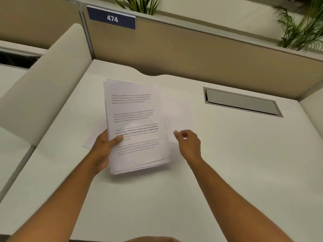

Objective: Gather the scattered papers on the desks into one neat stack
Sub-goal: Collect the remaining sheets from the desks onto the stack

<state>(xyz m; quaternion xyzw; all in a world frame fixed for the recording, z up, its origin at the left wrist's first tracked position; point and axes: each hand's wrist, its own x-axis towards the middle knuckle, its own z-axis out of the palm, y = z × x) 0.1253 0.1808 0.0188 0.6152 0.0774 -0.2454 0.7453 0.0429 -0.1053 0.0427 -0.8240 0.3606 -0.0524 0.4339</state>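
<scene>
A smooth white desk [227,172] with a wavy notch in its far edge fills most of the view. Tan fabric partition panels [192,55] with pale metal trim wall it in at the back. A dark blue nameplate reading 474 [112,18] is fixed to the top of the rear panel. Green palm-like plants [300,28] rise behind the partition. A rectangular grey metal cable hatch [242,102] is set flush into the desk at the right. A pale rounded divider [43,84] stands at the left edge, between this desk and the neighbouring one.

Above the middle of the desk is a stack of white printed paper sheets [136,123], its edges slightly fanned and uneven. The left hand [104,147] grasps the stack at its lower left side, thumb pressed on the top page and fingers underneath. The right hand [187,144] is just beside the stack's right edge, loosely curled and holding nothing. Motion blur hides whether it touches the paper. A corner of another white sheet [88,143] lies on the desk, peeking out behind the left hand.
</scene>
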